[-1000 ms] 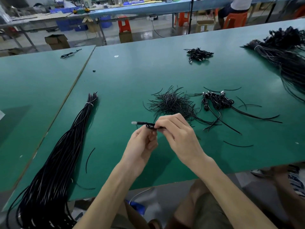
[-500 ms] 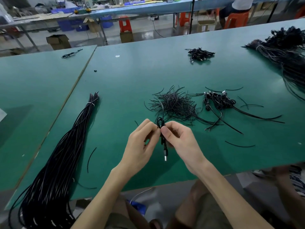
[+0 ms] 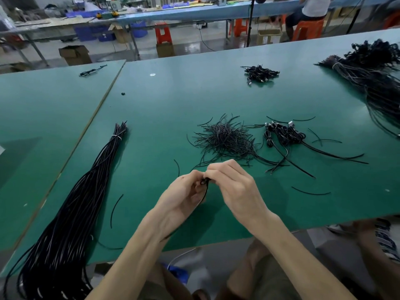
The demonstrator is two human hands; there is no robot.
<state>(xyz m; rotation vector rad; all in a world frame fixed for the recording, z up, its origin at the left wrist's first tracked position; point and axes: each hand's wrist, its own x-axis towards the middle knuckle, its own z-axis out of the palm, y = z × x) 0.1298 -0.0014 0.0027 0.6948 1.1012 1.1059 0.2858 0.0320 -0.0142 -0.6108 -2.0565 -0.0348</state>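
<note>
Pinching a black cable (image 3: 205, 189) between curled fingertips of left hand (image 3: 184, 198) and right hand (image 3: 236, 187), lower centre of frame, just above the surface (image 3: 173, 100). Risking a sprung loop or a drop past the near edge below the wrists on any slackening of grip. Bare room leftward; less toward the tie pile (image 3: 225, 139) above.

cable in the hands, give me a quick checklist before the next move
1. Left hand and right hand both pinch the black cable: ok.
2. Wrap closed round the cable: cannot tell, it is hidden between the hands.
3. Loose tie pile lies just beyond the hands: ok.
4. Tied bundles lie right of that pile, apart from the hands: ok.
</note>
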